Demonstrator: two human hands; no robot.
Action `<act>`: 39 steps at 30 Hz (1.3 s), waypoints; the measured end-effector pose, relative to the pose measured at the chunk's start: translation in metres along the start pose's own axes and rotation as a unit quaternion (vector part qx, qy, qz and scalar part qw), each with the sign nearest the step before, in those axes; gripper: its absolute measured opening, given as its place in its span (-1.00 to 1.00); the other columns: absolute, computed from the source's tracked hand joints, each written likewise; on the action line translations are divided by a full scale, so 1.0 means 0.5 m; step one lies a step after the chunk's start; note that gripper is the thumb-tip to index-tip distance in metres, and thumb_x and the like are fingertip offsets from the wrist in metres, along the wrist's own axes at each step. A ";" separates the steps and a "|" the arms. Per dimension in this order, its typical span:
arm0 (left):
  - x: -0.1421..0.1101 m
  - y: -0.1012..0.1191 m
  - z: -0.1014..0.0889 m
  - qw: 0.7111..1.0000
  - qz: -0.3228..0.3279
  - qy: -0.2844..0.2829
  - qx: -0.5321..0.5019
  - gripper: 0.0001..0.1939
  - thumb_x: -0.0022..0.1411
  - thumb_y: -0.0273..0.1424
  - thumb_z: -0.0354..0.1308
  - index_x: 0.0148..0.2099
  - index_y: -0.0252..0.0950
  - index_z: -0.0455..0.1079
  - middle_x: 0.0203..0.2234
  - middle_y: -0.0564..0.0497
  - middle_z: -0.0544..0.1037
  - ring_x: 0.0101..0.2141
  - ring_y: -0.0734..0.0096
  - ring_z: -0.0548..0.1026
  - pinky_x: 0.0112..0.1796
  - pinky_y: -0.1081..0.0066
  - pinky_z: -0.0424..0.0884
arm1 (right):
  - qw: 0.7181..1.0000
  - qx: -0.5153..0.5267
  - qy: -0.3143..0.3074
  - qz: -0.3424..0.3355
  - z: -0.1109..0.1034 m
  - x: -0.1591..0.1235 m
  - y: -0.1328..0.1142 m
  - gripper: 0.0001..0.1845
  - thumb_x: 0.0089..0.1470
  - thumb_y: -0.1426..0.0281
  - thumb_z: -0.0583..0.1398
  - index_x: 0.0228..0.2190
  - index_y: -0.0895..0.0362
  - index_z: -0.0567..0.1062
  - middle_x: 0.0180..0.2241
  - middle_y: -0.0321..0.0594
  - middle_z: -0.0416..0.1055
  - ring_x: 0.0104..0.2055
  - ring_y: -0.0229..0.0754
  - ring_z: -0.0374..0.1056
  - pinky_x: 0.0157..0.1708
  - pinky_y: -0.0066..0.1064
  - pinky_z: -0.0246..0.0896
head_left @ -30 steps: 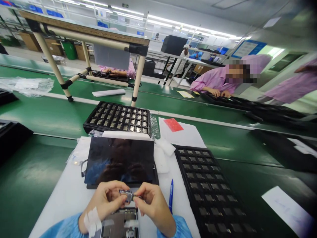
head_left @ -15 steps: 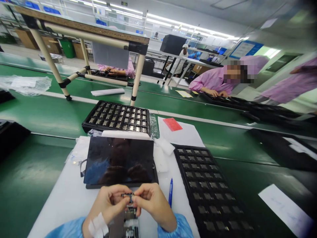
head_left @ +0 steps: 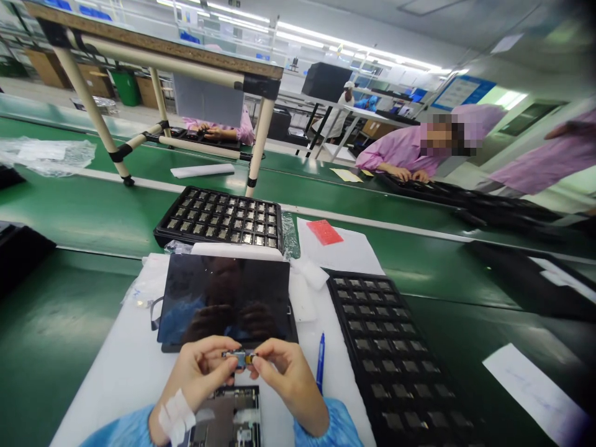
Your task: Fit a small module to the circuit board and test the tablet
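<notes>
Between both hands, above the white work surface (head_left: 116, 366), is a small electronic module (head_left: 241, 359) with a grey-blue face and a yellowish end. My left hand (head_left: 205, 366) pinches its left side between thumb and fingers; white tape wraps that wrist. With thumb and fingertips, my right hand (head_left: 284, 372) grips the yellowish right end. Below them lies an opened device (head_left: 228, 416) with bare circuitry, partly hidden by the left hand and sleeve. Just beyond the hands, a dark glossy screen (head_left: 228, 298) leans back and reflects them.
A black compartment tray (head_left: 391, 347) of small metallic parts lies at right, another tray (head_left: 218, 217) behind the screen. A blue pen (head_left: 321, 363) lies by my right hand. A red card (head_left: 325, 232) rests on white paper. Across the green bench, a person in pink (head_left: 395, 149) works.
Both hands have risen slightly and drawn a little apart, turning the module so more of its face and yellowish end shows. More of the opened device below is uncovered.
</notes>
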State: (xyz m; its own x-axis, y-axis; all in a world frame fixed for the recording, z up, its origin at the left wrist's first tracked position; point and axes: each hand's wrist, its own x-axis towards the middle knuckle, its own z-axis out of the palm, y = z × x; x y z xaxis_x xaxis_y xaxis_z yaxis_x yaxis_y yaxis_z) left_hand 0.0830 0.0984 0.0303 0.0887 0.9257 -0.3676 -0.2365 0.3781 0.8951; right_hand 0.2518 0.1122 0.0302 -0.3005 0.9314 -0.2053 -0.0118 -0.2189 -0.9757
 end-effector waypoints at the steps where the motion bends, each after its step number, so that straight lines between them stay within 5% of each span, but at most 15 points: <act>1: -0.001 0.001 0.001 1.000 -0.002 0.002 -0.001 -0.55 -0.19 -0.10 0.40 -0.34 -0.34 0.48 -0.55 -0.05 0.58 -0.60 0.51 0.44 -0.53 0.58 0.39 | 1.000 0.005 0.003 0.004 0.000 0.000 0.001 -0.62 -0.10 0.10 0.29 -0.54 0.21 0.48 -0.58 -0.18 0.47 -0.49 -0.20 0.41 -0.42 -0.40 0.31; 15: -0.011 0.006 0.006 0.999 -0.037 -0.017 0.001 -0.59 -0.22 -0.13 0.42 -0.39 -0.33 0.51 -0.58 -0.04 0.58 -0.59 0.45 0.49 -0.50 0.56 0.40 | 0.988 0.111 -0.044 0.100 -0.002 0.012 0.002 -0.67 -0.32 0.19 0.41 -0.67 0.20 0.53 -0.66 -0.25 0.46 -0.61 -0.28 0.36 -0.51 -0.46 0.30; 25: -0.012 0.012 0.008 1.000 -0.018 0.004 0.007 -0.59 -0.22 -0.10 0.41 -0.38 -0.30 0.51 -0.61 0.01 0.56 -0.57 0.41 0.50 -0.47 0.53 0.43 | 0.983 0.146 -0.073 0.089 -0.006 0.013 0.013 -0.60 -0.35 0.13 0.42 -0.57 0.21 0.55 -0.60 -0.23 0.48 -0.58 -0.28 0.38 -0.49 -0.46 0.29; 39: -0.023 0.007 0.006 0.993 -0.035 -0.098 -0.061 -0.64 -0.21 -0.17 0.43 -0.46 -0.32 0.48 -0.64 -0.05 0.55 -0.61 0.39 0.48 -0.52 0.47 0.39 | 0.950 0.254 -0.122 0.131 0.020 0.010 0.054 -0.45 -0.55 0.19 0.49 -0.53 0.21 0.41 -0.62 -0.27 0.46 -0.61 -0.27 0.40 -0.59 -0.53 0.26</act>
State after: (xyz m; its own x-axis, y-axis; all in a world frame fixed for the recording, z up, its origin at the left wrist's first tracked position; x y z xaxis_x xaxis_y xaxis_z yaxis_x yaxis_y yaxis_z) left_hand 0.0839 0.0893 0.0383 0.2938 0.8849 -0.3615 -0.3368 0.4498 0.8272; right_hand 0.2406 0.1078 0.0037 -0.5682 0.7439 -0.3518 -0.3466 -0.6041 -0.7176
